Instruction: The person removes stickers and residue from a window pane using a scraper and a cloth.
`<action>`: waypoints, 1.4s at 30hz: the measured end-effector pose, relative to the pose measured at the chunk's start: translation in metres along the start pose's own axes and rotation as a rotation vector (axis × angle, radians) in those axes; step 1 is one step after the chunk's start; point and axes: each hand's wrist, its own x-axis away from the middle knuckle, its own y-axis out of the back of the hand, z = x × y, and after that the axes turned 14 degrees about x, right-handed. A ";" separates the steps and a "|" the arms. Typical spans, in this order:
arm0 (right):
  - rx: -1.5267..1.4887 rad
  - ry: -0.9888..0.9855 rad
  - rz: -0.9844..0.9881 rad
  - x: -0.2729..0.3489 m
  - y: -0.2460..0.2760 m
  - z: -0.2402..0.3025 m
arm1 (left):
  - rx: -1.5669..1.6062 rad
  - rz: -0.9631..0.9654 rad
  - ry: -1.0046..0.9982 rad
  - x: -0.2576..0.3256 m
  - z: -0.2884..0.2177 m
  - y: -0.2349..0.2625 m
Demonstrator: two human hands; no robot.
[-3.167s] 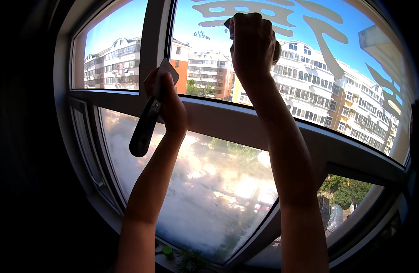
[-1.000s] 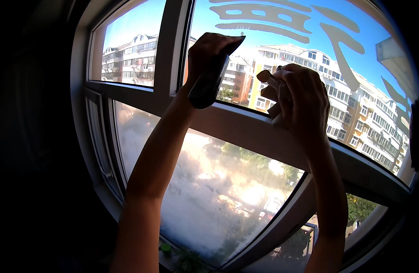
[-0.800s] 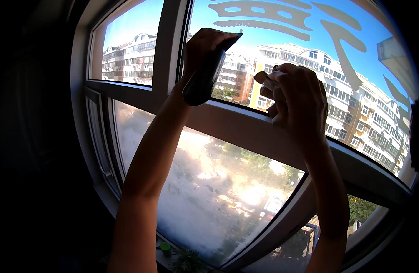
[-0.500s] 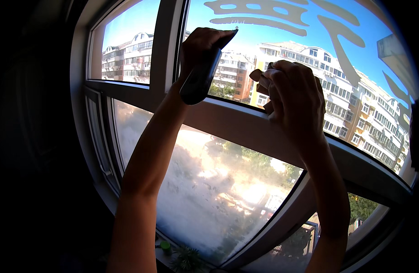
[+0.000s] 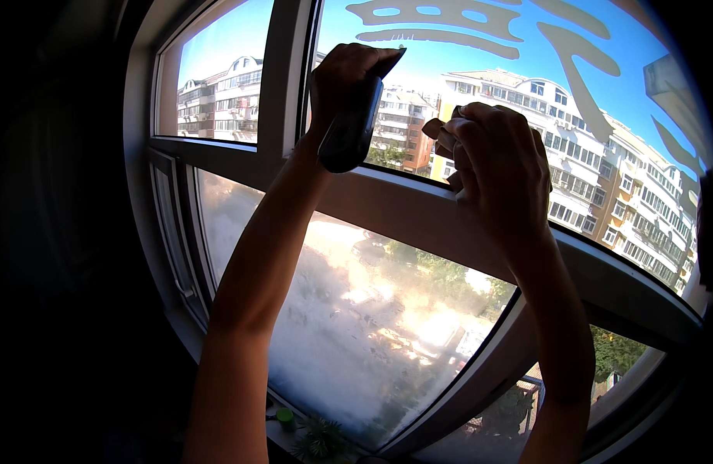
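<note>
One dark-handled scraper (image 5: 352,133) sits in our left hand (image 5: 341,81), in front of the upper window pane (image 5: 410,81). We have the fingers wrapped around it, handle end downward, blade mostly hidden; its upper end lies just below the grey decal (image 5: 441,40). We cannot tell whether it touches the pane. In our right hand (image 5: 505,155), curled fingers pinch a crumpled piece (image 5: 447,142) of unclear material.

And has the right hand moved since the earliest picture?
Yes, down: the right hand was well above the window's crossbar and is now much closer to it.
</note>
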 end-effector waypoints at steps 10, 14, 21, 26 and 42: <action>0.017 -0.004 -0.006 0.001 0.000 0.002 | 0.038 -0.009 -0.031 0.000 0.003 0.002; 0.010 -0.009 -0.020 0.000 0.000 0.002 | 0.038 -0.019 0.007 0.003 0.003 -0.004; 0.005 -0.004 -0.028 0.000 -0.003 0.003 | 0.026 0.003 0.015 -0.001 0.005 0.002; 0.008 -0.001 -0.022 0.000 -0.002 0.004 | 0.008 -0.005 -0.017 0.004 0.007 -0.001; 0.040 -0.001 -0.038 0.000 -0.001 0.003 | 0.009 -0.060 -0.117 0.009 0.000 -0.001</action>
